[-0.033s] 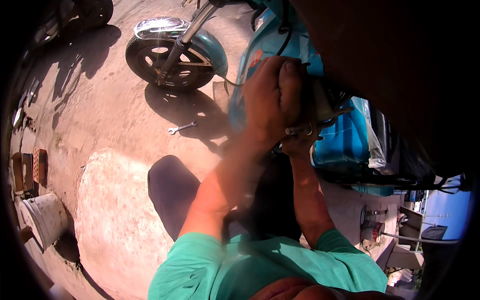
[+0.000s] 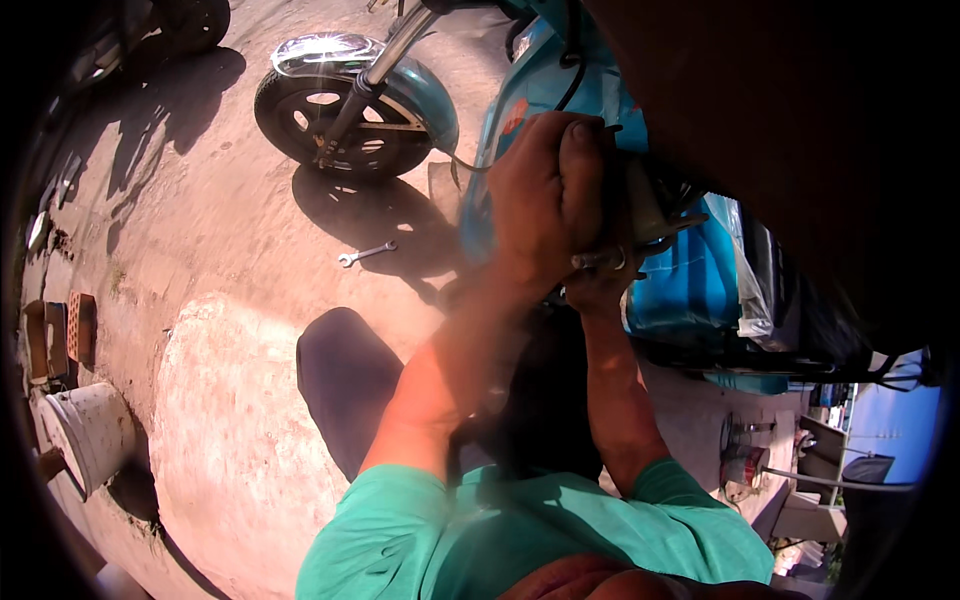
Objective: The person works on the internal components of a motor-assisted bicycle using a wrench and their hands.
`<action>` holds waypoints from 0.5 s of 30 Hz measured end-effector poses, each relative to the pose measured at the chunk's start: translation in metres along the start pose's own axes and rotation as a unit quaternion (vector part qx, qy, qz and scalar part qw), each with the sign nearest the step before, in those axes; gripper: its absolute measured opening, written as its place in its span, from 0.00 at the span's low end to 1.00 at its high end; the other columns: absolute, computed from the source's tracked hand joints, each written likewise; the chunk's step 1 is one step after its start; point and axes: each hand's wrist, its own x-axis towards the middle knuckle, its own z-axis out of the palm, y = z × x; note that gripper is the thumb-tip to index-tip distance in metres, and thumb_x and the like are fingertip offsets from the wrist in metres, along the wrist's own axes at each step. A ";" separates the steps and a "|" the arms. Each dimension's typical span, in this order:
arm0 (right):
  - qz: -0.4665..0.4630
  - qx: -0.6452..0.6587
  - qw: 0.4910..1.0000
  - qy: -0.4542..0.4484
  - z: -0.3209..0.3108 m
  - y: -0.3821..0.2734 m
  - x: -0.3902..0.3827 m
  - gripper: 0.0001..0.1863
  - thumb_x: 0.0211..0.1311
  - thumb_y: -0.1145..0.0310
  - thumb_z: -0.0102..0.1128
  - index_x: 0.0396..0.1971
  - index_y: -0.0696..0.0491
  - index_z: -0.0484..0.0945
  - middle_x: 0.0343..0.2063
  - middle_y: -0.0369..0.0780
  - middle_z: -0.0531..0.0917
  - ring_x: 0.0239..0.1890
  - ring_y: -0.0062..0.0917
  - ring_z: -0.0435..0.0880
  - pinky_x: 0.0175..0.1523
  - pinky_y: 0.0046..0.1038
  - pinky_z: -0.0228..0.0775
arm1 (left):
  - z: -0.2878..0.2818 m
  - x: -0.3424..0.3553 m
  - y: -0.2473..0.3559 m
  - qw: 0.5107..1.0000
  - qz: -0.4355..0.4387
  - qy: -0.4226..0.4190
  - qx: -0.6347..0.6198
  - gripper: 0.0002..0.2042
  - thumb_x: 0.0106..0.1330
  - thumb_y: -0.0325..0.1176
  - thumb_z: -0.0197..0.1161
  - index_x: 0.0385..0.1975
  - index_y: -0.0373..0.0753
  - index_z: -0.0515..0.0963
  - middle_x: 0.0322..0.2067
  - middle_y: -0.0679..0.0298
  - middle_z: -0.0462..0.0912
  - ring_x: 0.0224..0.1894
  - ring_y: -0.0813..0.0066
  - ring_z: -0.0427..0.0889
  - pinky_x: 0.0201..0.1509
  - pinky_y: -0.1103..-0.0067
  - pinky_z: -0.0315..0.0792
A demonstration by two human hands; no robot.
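My left hand (image 2: 540,190) is closed in a fist against the side of a blue motorbike (image 2: 600,75), the thumb laid along its top. Whatever it grips is hidden inside the fingers. Just below and to the right, my right hand (image 2: 597,290) reaches up under a worn metal part (image 2: 648,215) with a round-ended pin (image 2: 598,261). That hand's fingers are out of sight behind the metal and my left hand. At the bike's far end, the front wheel (image 2: 340,125) has a chrome and blue mudguard.
An open-ended wrench (image 2: 367,253) lies on the ground between the wheel and my knee (image 2: 345,380). At the left stand a dirty white bucket (image 2: 100,435) and a perforated brick (image 2: 81,328). Clear plastic sheeting (image 2: 757,280) hangs by the blue panel. A dark shape covers the upper right.
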 end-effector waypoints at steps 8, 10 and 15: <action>-0.016 0.000 1.000 -0.024 -0.013 0.005 0.006 0.52 0.50 0.58 0.77 0.72 0.56 0.57 0.68 0.43 0.69 0.69 0.35 0.71 0.72 0.37 0.65 | -0.013 0.015 0.013 0.994 0.016 -0.098 0.041 0.14 0.75 0.37 0.53 0.34 0.32 0.78 0.31 0.49 0.83 0.34 0.52 0.84 0.40 0.67 0.76; 0.023 0.116 0.993 -0.005 -0.008 0.000 0.005 0.52 0.44 0.61 0.79 0.70 0.57 0.60 0.65 0.43 0.70 0.67 0.33 0.72 0.70 0.35 0.66 | -0.021 0.026 0.008 0.984 0.024 -0.173 0.033 0.15 0.75 0.38 0.52 0.37 0.31 0.80 0.32 0.48 0.83 0.35 0.49 0.84 0.40 0.67 0.76; -0.022 0.076 0.996 0.041 -0.007 -0.007 0.007 0.33 0.45 0.68 0.80 0.56 0.53 0.79 0.48 0.41 0.85 0.48 0.32 0.86 0.55 0.33 0.79 | -0.021 0.043 0.002 0.968 0.107 -0.220 0.062 0.16 0.73 0.38 0.54 0.39 0.30 0.82 0.34 0.48 0.85 0.35 0.50 0.84 0.41 0.68 0.76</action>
